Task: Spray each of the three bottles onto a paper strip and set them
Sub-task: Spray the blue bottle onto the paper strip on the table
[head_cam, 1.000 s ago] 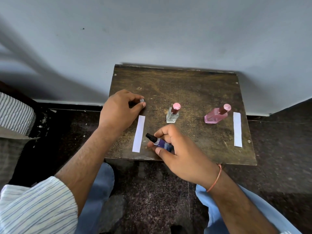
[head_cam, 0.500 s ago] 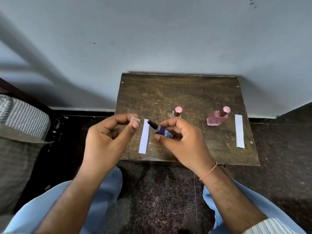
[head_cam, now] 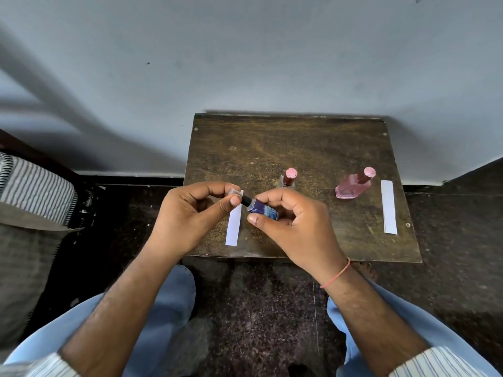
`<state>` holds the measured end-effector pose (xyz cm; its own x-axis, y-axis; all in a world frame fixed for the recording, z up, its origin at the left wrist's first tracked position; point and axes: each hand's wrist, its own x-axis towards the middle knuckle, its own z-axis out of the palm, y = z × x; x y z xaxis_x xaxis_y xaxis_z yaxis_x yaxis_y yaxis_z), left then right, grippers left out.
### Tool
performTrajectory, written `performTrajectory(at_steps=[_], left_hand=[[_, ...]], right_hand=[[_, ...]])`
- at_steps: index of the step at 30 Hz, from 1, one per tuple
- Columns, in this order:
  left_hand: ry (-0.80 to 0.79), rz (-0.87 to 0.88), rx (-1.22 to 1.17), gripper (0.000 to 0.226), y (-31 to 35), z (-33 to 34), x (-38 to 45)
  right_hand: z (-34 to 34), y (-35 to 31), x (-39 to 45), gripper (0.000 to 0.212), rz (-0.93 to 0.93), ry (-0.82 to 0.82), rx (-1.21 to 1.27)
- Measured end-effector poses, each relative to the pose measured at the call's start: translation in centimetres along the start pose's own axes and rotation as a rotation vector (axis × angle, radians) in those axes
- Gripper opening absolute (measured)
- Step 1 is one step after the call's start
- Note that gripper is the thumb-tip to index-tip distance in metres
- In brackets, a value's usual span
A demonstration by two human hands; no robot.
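Left hand (head_cam: 187, 213) pinches the clear cap (head_cam: 235, 192) at the nozzle of the blue bottle (head_cam: 261, 209), gripped by the right hand (head_cam: 294, 227) above the counter (head_cam: 313, 148); recapping looks underway, seating comes next.

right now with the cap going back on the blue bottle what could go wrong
1. The left hand pinches the small clear cap at its fingertips; it could slip and drop to the floor.
2. The right hand holds the blue bottle tilted above the paper strip; pressing its black nozzle might spray by accident.
3. The clear bottle stands just behind the hands and could get knocked.
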<state>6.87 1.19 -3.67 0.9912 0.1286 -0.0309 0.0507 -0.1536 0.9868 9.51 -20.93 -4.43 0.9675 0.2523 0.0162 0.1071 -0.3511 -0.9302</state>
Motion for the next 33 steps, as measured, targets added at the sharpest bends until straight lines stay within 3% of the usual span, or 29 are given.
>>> performTrajectory(at_steps=[13, 25, 27, 31, 33], left_hand=[[-0.080, 0.155, 0.128, 0.017, 0.1, -0.8, -0.2], [-0.158, 0.244, 0.167, 0.016, -0.1, -1.5, -0.3], [-0.148, 0.230, 0.153, 0.016, -0.5, -1.7, -0.1], [-0.170, 0.184, 0.170, 0.021, -0.7, -2.1, -0.2], [-0.146, 0.104, 0.158, 0.032, -0.9, -2.5, -0.2]], right_hand=[[-0.2, -0.2, -0.3, 0.029, -0.132, 0.045, -0.043], [0.2, 0.1, 0.0, 0.027, 0.060, -0.140, 0.184], [0.5, 0.0, 0.2, 0.027, 0.063, -0.172, 0.121], [1.1, -0.6, 0.2, 0.028, -0.103, -0.129, -0.288], [1.6, -0.9, 0.2, 0.029, -0.143, -0.082, -0.321]])
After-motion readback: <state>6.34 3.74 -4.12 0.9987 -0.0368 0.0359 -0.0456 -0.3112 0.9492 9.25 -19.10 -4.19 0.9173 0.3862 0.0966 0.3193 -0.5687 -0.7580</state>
